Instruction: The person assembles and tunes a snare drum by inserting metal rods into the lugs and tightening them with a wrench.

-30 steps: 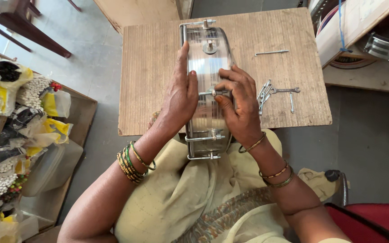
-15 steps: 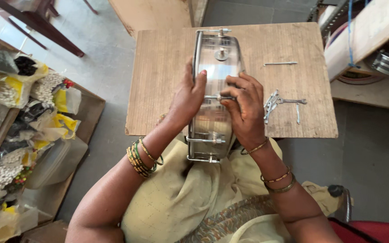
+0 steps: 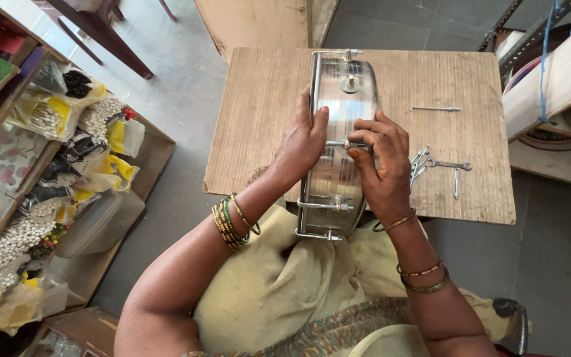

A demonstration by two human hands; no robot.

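A shiny round metal drum shell with thin rims (image 3: 338, 142) stands on edge at the near side of the square wooden tabletop (image 3: 252, 125), its lower part hanging over the person's lap. The left hand (image 3: 305, 139) lies flat against the shell's side, fingers spread and closed on nothing, only steadying it. The right hand (image 3: 381, 162) has its grip pinched shut on a small metal tension rod (image 3: 340, 143) that runs across the middle of the shell. Two rods with lugs already sit near the lower end, and a round fitting shows near the top, so the fitting-out seems partly done; a loose pile of small metal spanners and bolts (image 3: 434, 168) and a single long metal pin (image 3: 435, 109) lie unused on the tabletop to the right. On the left, wooden shelves (image 3: 8, 125) hold clear and yellow plastic bags of small white pieces (image 3: 54, 116), while a green packet sits at the top corner.
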